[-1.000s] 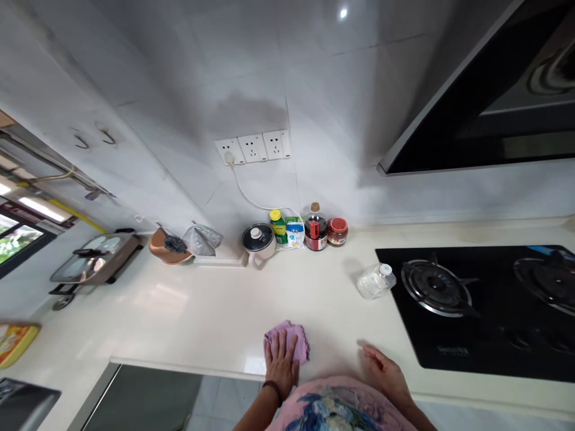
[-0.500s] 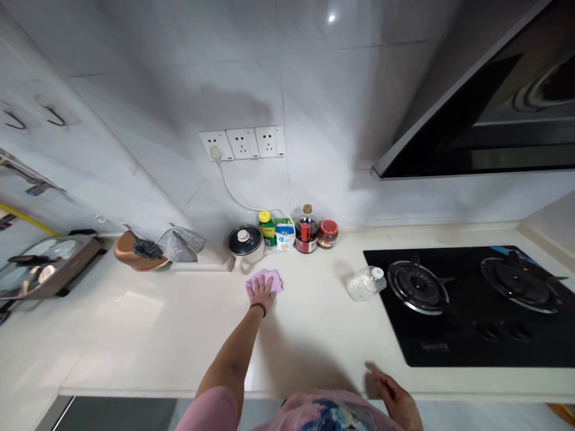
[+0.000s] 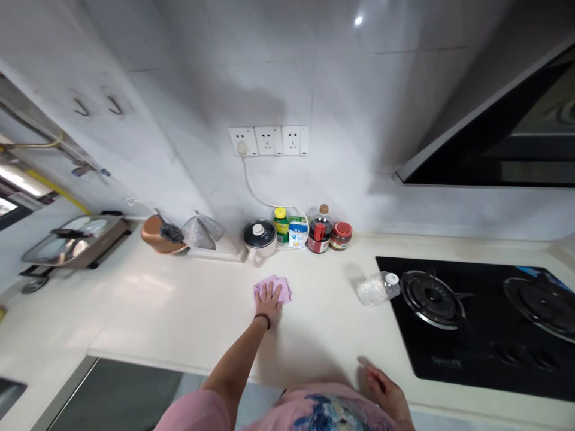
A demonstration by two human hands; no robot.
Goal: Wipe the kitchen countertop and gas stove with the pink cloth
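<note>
My left hand [image 3: 269, 302] lies flat with fingers spread on a pink cloth [image 3: 282, 288], pressing it against the white countertop [image 3: 202, 311]. A dark beaded bracelet circles that wrist. My right hand [image 3: 387, 392] hovers by the counter's front edge, its index finger extended and the others loosely bent, with nothing visible in it. Behind the cloth stands a small electric pot [image 3: 260, 235] with a dark lid and a pale handle. To the right, a clear plastic bottle [image 3: 376, 290] with a white cap lies on its side, its cap end over the stove's edge.
Along the wall stand a yellow-capped green container [image 3: 281, 224], a dark sauce bottle [image 3: 319, 233] and a red-lidded jar [image 3: 341, 236]. A black gas stove [image 3: 476, 341] fills the right. Leftward are a brown bowl [image 3: 157, 236] and a lidded electric pan [image 3: 85, 242]. A power cord [image 3: 251, 187] hangs from the socket.
The view has turned left, so most things sit further right. My left hand and the cloth have slid slightly toward me, away from the pot. My right hand stays near the front edge.
</note>
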